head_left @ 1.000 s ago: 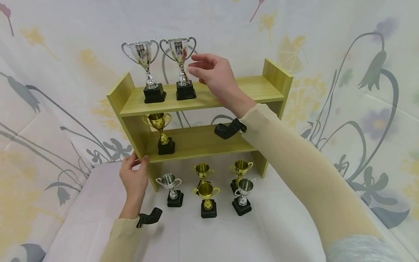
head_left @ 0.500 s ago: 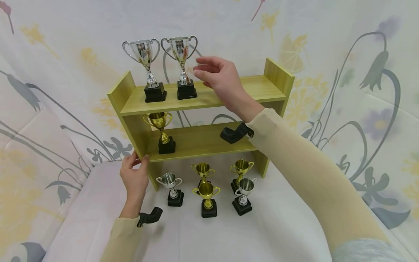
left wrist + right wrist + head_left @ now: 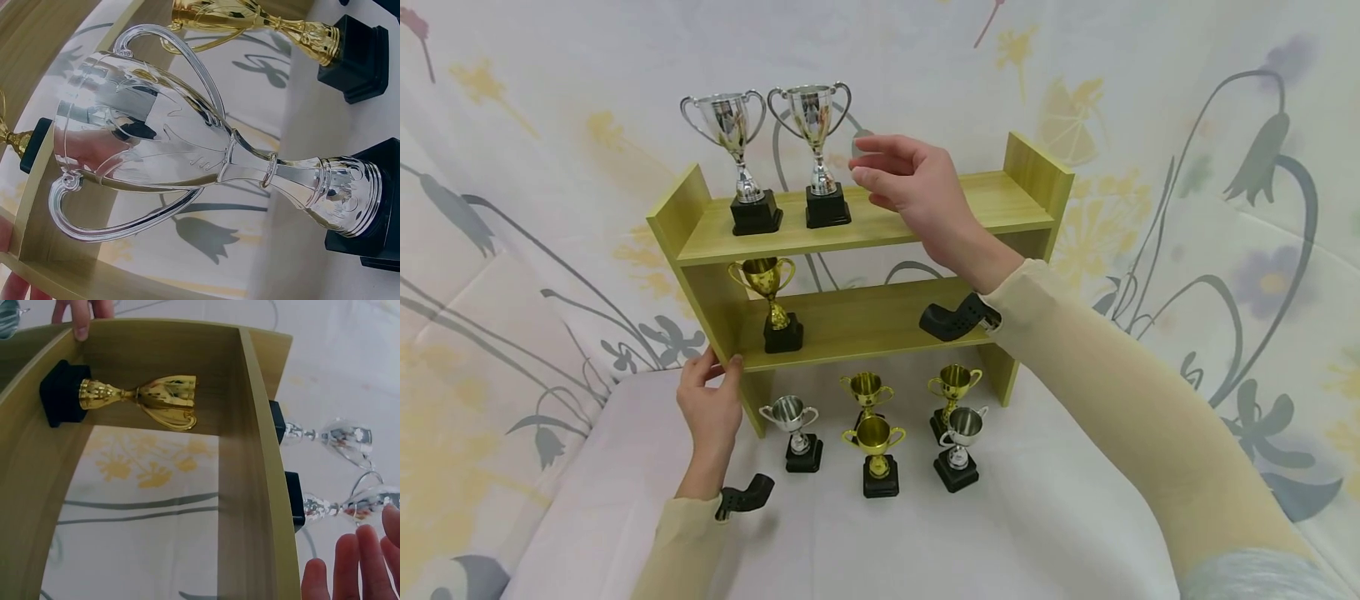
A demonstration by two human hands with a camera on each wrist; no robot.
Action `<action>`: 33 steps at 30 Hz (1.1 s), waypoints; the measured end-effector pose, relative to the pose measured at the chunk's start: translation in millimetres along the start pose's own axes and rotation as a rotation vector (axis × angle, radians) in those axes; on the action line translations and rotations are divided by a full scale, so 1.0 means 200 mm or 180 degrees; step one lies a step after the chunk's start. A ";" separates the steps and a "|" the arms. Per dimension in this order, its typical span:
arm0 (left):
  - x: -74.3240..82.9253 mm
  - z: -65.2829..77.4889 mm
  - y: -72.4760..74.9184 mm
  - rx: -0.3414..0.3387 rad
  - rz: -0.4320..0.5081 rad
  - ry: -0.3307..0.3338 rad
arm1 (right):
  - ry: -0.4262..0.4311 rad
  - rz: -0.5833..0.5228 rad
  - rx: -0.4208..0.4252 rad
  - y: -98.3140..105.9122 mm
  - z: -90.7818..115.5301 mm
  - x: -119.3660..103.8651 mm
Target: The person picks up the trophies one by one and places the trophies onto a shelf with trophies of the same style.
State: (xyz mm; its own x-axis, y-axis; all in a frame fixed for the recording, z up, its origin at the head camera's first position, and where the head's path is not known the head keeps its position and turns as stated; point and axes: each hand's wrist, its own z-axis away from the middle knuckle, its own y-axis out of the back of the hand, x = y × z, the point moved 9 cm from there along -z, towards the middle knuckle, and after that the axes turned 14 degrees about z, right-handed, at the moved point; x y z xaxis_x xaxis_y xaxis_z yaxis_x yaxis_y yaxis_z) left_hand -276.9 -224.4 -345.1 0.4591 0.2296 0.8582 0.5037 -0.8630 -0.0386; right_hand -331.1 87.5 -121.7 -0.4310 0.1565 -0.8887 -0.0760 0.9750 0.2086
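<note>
My left hand (image 3: 711, 408) grips the left side panel of a wooden shelf (image 3: 865, 321), thumb on its front edge. My right hand (image 3: 917, 187) hovers over the top board with fingers loosely bent, holding nothing. Its fingertips are a little right of a silver trophy cup (image 3: 812, 117) on a black base. Left of that cup stands another silver trophy cup (image 3: 726, 121), also upright on the top board. A gold trophy cup (image 3: 763, 279) stands at the left end of the middle board. In the left wrist view, a small silver trophy cup (image 3: 150, 125) fills the middle.
On the white cloth (image 3: 850, 550) before the shelf stand several smaller cups. Among them are a silver cup (image 3: 788, 412) at left, a gold cup (image 3: 874, 433) in the middle and a silver cup (image 3: 964, 425) at right. A flower-patterned backdrop (image 3: 925, 58) hangs behind.
My right hand has drawn away from the second silver trophy cup, moving right and slightly down. My left hand and the cups have stayed in place.
</note>
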 end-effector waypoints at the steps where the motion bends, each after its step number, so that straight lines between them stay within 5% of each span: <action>1: 0.00 0.00 0.00 0.0001 0.0001 -0.0003 | 0.0010 -0.0003 -0.0009 0.00 0.01 0.00; 15: 0.01 0.00 0.00 -0.0008 -0.0001 0.0017 | 0.0152 0.0157 -0.0148 0.02 0.12 -0.03; 33: 0.00 0.00 0.00 -0.0036 -0.0055 0.0019 | 0.0195 0.0216 -0.0149 0.13 0.30 0.07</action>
State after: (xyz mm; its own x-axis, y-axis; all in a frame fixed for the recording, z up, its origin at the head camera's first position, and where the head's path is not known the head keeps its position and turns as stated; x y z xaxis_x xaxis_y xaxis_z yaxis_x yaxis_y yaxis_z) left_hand -277.4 -224.0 -344.1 0.4460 0.2418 0.8617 0.5033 -0.8639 -0.0180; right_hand -285.2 124.8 -153.6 -0.4905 0.2108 -0.8455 -0.0860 0.9539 0.2877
